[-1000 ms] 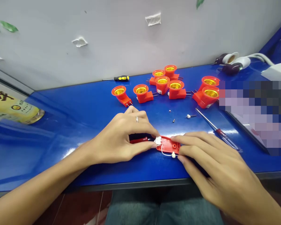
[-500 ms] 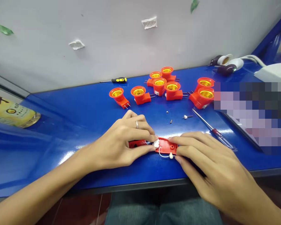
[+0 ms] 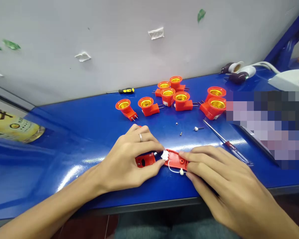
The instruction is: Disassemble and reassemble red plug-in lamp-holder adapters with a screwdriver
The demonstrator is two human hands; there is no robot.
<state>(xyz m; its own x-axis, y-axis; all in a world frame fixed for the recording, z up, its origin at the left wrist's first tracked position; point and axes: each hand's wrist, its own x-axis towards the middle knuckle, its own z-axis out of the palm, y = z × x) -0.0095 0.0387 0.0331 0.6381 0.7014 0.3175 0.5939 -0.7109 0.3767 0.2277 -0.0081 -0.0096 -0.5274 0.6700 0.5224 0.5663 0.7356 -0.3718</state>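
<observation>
My left hand [image 3: 134,157] has its thumb and index finger on either side of a small white switch [image 3: 165,155], pinching it at the left end of a red plastic casing half [image 3: 173,160]. The switch sits tilted there. My right hand [image 3: 219,176] grips the right end of this open casing. A white wire loops from the switch end below the casing to a white-collared pin [image 3: 181,171] near my right thumb. Partly hidden under my left hand is another red plastic part [image 3: 146,160] with a dark opening.
Several red lamp sockets [image 3: 181,101] with plug pins stand behind my hands. Two small screws [image 3: 180,134], a loose pin [image 3: 196,128] and a clear-handled screwdriver [image 3: 235,151] lie nearer. A black-and-yellow screwdriver [image 3: 126,90] rests by the wall. A white device [image 3: 289,79] stands right.
The view has tilted up slightly, so things sit lower. The white switch now looks more tilted at the casing's end, and my left fingers have shifted slightly left. My right hand keeps its grip.
</observation>
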